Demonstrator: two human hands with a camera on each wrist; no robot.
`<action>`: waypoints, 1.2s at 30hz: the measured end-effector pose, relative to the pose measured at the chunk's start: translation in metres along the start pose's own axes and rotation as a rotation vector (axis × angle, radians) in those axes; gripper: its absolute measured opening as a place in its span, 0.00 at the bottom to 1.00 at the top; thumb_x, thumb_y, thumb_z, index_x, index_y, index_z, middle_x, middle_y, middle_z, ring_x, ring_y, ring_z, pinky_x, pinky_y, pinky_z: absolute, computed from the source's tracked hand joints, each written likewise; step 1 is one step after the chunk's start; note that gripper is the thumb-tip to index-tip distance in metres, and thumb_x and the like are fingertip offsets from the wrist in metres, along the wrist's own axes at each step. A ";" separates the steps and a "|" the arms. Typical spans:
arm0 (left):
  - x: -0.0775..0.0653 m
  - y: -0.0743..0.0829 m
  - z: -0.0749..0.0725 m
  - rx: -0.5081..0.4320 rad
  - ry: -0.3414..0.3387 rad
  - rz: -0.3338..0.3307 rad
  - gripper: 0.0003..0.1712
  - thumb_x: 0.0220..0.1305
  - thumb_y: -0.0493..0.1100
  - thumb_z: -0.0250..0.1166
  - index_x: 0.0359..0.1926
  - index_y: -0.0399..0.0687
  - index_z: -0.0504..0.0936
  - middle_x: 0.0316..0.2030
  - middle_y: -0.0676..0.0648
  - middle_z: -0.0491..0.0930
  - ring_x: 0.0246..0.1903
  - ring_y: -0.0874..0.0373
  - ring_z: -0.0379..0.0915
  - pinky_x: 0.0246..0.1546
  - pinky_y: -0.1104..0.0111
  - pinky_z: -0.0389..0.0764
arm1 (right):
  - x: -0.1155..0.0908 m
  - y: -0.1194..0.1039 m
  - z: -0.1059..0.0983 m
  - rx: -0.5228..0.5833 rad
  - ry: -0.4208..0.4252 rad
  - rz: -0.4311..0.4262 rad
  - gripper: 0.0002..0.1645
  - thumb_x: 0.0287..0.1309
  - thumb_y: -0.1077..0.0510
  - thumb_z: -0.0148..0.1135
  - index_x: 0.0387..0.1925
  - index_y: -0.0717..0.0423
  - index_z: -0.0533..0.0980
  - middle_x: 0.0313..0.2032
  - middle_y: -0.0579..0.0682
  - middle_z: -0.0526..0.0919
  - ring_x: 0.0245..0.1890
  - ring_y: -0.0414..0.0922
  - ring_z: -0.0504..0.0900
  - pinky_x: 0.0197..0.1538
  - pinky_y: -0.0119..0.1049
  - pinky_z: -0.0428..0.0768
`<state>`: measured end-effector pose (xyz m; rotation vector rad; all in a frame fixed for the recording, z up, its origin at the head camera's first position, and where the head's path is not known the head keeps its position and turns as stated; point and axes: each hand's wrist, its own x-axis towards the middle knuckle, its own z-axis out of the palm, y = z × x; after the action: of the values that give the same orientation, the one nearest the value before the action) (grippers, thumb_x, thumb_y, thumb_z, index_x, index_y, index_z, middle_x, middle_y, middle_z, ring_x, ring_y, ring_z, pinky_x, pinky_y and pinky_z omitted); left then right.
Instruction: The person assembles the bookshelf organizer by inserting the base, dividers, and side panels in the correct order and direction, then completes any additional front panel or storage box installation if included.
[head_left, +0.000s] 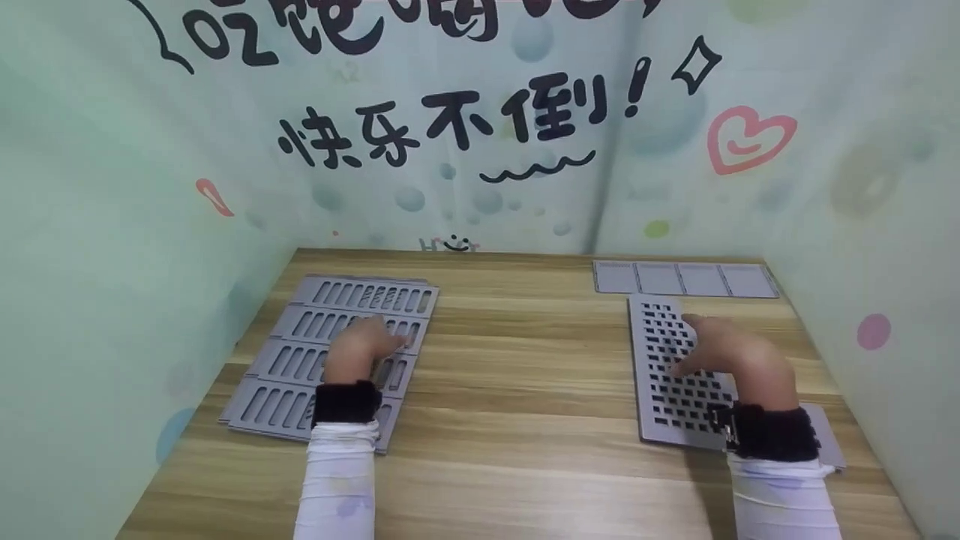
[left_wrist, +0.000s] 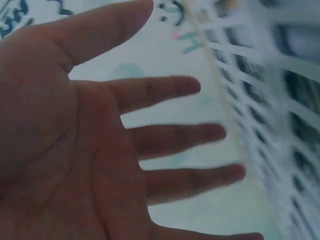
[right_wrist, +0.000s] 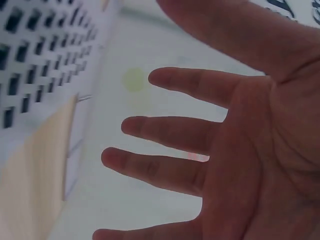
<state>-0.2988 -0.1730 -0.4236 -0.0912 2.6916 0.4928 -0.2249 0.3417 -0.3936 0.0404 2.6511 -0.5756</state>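
Left hand (head_left: 360,349): fingers straight and spread, released, over a grey slotted tray (head_left: 296,341). Right hand (head_left: 739,356): fingers likewise extended and released, over a grey perforated board (head_left: 667,375); from here, contact is hard to judge. Beyond the right fingertips: a grey four-panel strip (head_left: 656,278). Below both hands' fingers: wood-grain table (head_left: 517,420).

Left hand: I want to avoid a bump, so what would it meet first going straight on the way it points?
Most likely the grey slotted panel, since the left hand points its straight fingers towards it in its wrist view. Depth there is hard to judge.
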 end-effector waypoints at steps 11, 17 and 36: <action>0.014 0.003 -0.009 0.076 -0.068 -0.044 0.12 0.69 0.46 0.67 0.35 0.41 0.86 0.36 0.44 0.84 0.34 0.51 0.78 0.40 0.58 0.84 | 0.027 0.020 0.008 -0.103 -0.078 0.056 0.41 0.50 0.43 0.81 0.51 0.72 0.77 0.41 0.62 0.85 0.41 0.56 0.83 0.49 0.54 0.85; 0.003 0.019 0.002 0.151 -0.049 -0.027 0.11 0.65 0.46 0.71 0.38 0.41 0.87 0.43 0.42 0.88 0.40 0.48 0.82 0.49 0.50 0.88 | 0.031 0.013 0.012 -0.124 -0.104 0.044 0.38 0.50 0.46 0.81 0.49 0.72 0.78 0.40 0.61 0.85 0.39 0.54 0.83 0.48 0.52 0.85; -0.030 0.102 0.062 0.223 -0.197 0.251 0.15 0.62 0.51 0.77 0.34 0.46 0.84 0.29 0.49 0.79 0.28 0.54 0.73 0.28 0.63 0.77 | 0.033 0.010 0.022 -0.123 -0.105 0.050 0.32 0.49 0.46 0.81 0.45 0.68 0.80 0.38 0.59 0.86 0.38 0.53 0.84 0.46 0.51 0.85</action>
<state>-0.2619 -0.0557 -0.4311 0.3430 2.5536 0.2546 -0.2448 0.3398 -0.4289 0.0390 2.5703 -0.3874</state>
